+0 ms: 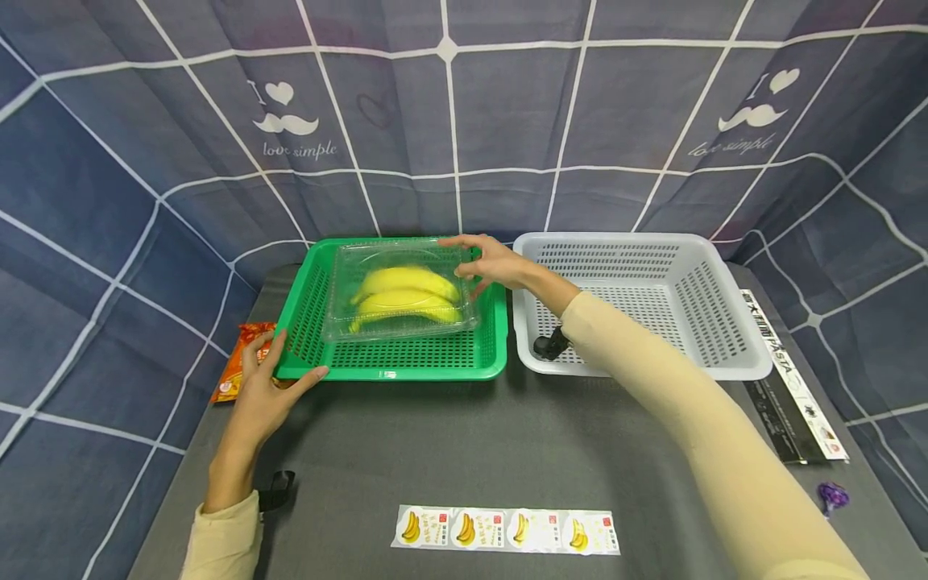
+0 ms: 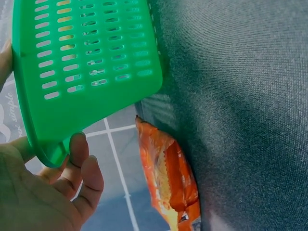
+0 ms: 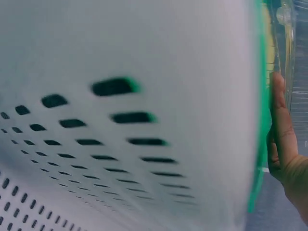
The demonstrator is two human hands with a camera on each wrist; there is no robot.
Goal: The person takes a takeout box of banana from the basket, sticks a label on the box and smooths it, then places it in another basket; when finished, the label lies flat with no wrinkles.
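Observation:
A clear plastic clamshell box with yellow bananas inside sits in the green basket. My right hand grips the box by its right end near the back corner, one finger stretched over the top edge. In the right wrist view, a finger lies along the box's side above the green rim. At the basket's near left corner, my left hand holds the rim, thumb on the front edge. The left wrist view shows the fingers curled under that rim.
A grey-white basket stands to the right, under my right forearm. Orange snack packet lies left of the green basket. Banana stickers lie in front. At right are a black-and-white pasta package and a purple-wrapped candy.

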